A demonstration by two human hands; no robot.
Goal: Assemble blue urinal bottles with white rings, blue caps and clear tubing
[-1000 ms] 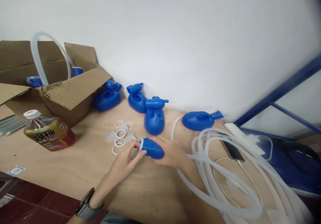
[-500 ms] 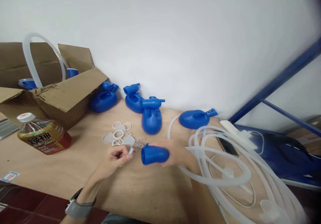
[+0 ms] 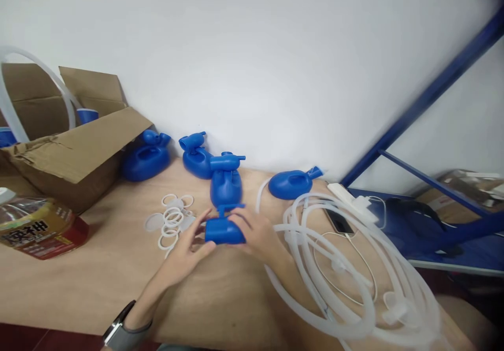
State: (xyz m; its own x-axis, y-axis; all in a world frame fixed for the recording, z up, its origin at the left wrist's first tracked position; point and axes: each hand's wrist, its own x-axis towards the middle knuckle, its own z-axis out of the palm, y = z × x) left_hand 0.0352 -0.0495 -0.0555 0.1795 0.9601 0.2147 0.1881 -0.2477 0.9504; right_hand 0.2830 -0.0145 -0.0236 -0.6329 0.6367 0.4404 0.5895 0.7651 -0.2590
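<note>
My right hand (image 3: pixel 255 231) is closed around the rounded end of a blue plastic spout piece (image 3: pixel 223 232), which lies sideways above the table with a thin blue tube on its upper side. At its wide mouth is my left hand (image 3: pixel 191 243), thumb and fingers bent around the rim. A whitish edge shows there, mostly hidden by the fingers. Left of that hand, several white rings (image 3: pixel 169 232) lie loose with thin translucent discs (image 3: pixel 153 222). Just beyond my hands stands a blue handled bottle (image 3: pixel 226 189) with a similar spout piece (image 3: pixel 225 162) resting on top.
More blue bottles (image 3: pixel 290 184) stand along the wall. Coils of clear hose (image 3: pixel 368 309) spread across the right side, near a phone (image 3: pixel 338 221) and a power strip (image 3: pixel 352 202). An open cardboard box (image 3: pixel 84 146) and a drink bottle (image 3: pixel 43 230) are at left.
My left hand has come right, bringing a small white piece to the blue spout's mouth. The spout has turned so its thin tube shows on top. The view has shifted right.
</note>
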